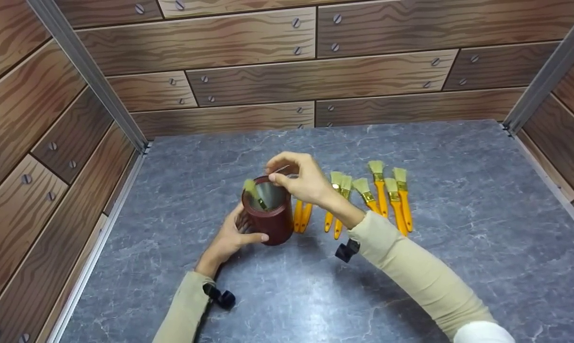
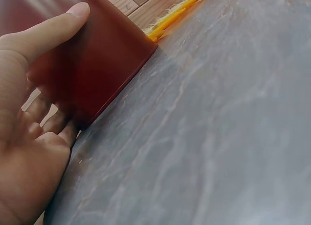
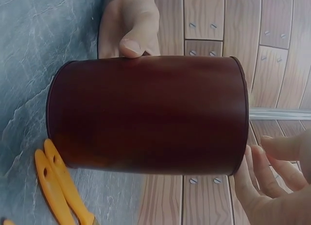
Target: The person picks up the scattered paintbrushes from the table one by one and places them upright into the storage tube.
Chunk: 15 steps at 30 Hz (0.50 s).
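Note:
My left hand grips the side of a dark red cylindrical cup, thumb across the front and fingers around the back. The cup stands upright on the table, its grey inside visible from above. One paintbrush leans inside, pale bristles up past the left rim; its handle is hidden. Over the far right rim is my right hand, fingers bent and thumb apart from them. In the right wrist view its fingertips are right at the rim, with no brush between them.
Two orange brush handles lie close to the cup's right side. Two more paintbrushes lie farther right, and several others beyond them, partly behind my right forearm. Wood-patterned walls enclose the grey marbled table.

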Each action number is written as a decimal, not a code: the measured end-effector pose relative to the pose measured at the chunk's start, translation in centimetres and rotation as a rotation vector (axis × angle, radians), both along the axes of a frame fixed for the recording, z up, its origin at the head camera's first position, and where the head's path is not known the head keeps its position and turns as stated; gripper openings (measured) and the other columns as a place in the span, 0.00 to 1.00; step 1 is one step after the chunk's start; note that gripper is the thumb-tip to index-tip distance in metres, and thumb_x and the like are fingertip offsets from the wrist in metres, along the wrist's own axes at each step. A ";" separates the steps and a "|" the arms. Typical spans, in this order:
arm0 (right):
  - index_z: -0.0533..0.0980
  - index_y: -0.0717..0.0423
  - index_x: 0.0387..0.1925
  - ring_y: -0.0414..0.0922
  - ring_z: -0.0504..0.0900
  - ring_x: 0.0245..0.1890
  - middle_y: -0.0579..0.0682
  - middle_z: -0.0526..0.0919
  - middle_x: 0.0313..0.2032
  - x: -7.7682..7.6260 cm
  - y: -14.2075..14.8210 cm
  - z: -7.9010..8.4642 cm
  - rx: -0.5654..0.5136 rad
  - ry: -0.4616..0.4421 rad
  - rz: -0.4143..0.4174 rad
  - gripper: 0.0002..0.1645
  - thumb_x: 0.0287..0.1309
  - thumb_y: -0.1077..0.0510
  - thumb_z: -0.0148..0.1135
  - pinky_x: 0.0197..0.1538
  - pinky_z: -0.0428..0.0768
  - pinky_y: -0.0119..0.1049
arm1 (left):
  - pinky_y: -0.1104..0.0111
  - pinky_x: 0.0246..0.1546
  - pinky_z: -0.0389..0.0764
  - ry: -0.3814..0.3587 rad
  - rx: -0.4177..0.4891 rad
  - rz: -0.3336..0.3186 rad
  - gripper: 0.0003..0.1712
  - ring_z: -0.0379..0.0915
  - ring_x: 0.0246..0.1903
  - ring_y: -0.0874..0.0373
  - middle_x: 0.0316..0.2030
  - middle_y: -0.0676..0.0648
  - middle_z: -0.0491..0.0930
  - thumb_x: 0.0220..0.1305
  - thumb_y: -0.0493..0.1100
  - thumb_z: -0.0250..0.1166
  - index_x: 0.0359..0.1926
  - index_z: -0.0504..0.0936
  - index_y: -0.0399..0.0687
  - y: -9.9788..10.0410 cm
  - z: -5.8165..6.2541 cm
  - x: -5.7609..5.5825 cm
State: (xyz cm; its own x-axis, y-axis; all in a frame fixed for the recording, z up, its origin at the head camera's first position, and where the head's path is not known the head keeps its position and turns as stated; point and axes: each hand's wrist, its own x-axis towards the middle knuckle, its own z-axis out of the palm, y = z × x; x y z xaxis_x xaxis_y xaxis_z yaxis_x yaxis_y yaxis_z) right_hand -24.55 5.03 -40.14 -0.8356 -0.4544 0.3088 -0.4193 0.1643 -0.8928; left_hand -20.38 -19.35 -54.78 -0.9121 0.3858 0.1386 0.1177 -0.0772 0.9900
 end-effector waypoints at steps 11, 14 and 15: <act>0.85 0.60 0.49 0.52 0.91 0.47 0.59 0.90 0.47 0.7 3.9 0.1 0.042 0.011 -0.051 0.09 0.70 0.64 0.69 0.55 0.90 0.45 | 0.61 0.79 0.67 -0.010 -0.003 0.010 0.57 0.65 0.78 0.52 0.76 0.48 0.72 0.57 0.34 0.82 0.82 0.63 0.60 0.0 0.0 0.0; 0.85 0.62 0.49 0.53 0.90 0.47 0.60 0.90 0.48 0.8 5.4 0.1 0.058 0.005 -0.086 0.10 0.69 0.65 0.70 0.54 0.90 0.45 | 0.63 0.79 0.68 -0.009 0.000 0.012 0.57 0.65 0.78 0.52 0.76 0.47 0.71 0.57 0.34 0.83 0.82 0.63 0.58 0.1 0.0 0.0; 0.85 0.62 0.49 0.53 0.90 0.47 0.59 0.90 0.47 0.9 5.9 0.1 0.064 0.004 -0.101 0.10 0.68 0.65 0.71 0.54 0.90 0.44 | 0.63 0.79 0.68 -0.008 0.003 0.009 0.58 0.65 0.78 0.52 0.76 0.47 0.71 0.57 0.34 0.82 0.83 0.63 0.58 0.2 0.0 0.0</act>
